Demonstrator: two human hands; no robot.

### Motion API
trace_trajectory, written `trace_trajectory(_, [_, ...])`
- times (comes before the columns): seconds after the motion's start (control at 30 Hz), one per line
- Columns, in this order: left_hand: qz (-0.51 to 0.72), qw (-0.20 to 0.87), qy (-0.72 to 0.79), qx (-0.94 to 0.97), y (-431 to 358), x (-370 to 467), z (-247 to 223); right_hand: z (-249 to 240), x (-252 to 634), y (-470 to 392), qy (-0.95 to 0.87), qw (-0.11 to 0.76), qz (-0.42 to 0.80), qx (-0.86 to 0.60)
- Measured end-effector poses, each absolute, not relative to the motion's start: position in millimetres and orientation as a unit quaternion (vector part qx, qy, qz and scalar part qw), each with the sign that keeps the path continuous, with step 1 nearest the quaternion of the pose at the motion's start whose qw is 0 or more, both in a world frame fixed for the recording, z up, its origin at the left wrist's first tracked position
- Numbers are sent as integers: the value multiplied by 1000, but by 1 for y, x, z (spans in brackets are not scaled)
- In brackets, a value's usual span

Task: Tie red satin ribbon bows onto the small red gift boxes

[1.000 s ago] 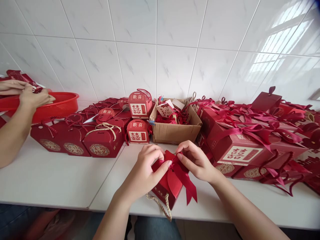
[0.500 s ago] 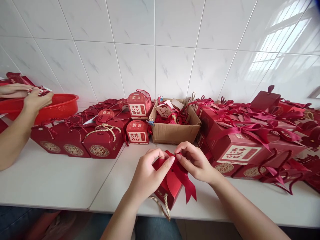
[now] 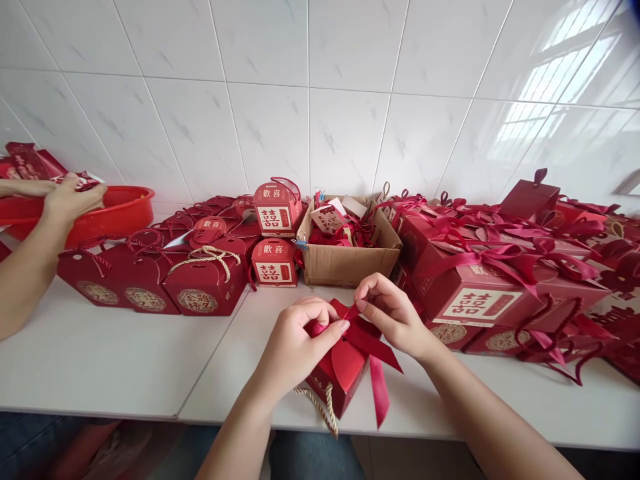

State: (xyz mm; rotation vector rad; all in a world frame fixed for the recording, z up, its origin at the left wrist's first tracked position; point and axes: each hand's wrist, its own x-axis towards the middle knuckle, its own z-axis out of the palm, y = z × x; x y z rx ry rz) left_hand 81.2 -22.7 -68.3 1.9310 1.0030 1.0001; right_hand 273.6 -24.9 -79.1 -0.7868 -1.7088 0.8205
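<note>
A small red gift box [image 3: 345, 373] with a gold rope handle [image 3: 323, 408] stands near the table's front edge, between my hands. Dark red ribbon [image 3: 373, 343] lies across its top, with one tail hanging down the right side. My left hand [image 3: 297, 340] pinches the ribbon at the top of the box, thumb against curled fingers. Just to the right, my right hand [image 3: 393, 317] pinches another part of the ribbon between thumb and fingertips. The ribbon's crossing point is partly covered by my fingers.
Behind the box stands a cardboard carton [image 3: 350, 263] of tags and ribbon. Stacked red boxes with bows [image 3: 480, 300] fill the right; roped red boxes [image 3: 197, 293] stand left. A co-worker's hands [image 3: 75, 200] hold a red item above a red plastic basket [image 3: 120, 210].
My right hand has drawn its part of the ribbon slightly up. The ribbon tails have spread apart, one swinging right and another now hanging lower. My left hand stays at the box top.
</note>
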Motion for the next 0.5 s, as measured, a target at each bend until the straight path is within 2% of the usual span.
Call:
trace_trajectory(0.3, [332,412,374,762,-26,72,-59,-79,275,-26,-729,507,321,-329])
trace_trajectory(0.5, [395,430,400,706,-26,82,-64,-75,273,-27,-778,493,240,-307])
